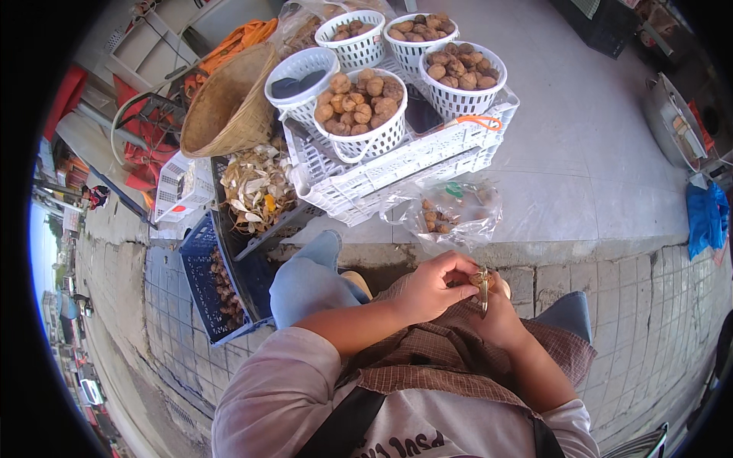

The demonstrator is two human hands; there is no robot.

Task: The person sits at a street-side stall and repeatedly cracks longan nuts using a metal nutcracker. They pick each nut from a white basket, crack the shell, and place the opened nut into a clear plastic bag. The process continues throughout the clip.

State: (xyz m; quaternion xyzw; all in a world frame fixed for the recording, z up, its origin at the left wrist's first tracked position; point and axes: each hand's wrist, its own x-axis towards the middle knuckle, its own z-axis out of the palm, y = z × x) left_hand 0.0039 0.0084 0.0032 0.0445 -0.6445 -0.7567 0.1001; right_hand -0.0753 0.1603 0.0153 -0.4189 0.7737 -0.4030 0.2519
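Observation:
Both hands meet above my lap, over a brown checked apron point(401, 366). Thumb and fingers of my left hand point(432, 289) pinch the side of a walnut point(476, 278). A slim metal tool point(484, 295), its exact kind hard to make out, lies across the nut. My right hand point(499, 320) is closed around that tool, and its fingers also touch the nut. Just beyond the hands, a clear plastic bag point(475, 214) with several walnuts lies on the paving edge.
White baskets of walnuts point(363, 106) stand on an upturned white crate point(401, 183), where an orange-looped tool point(478, 121) lies. To the left are a wicker basket point(229, 106), dry husks or peelings point(257, 189) and a blue crate point(200, 286). A metal basin point(673, 126) sits far right.

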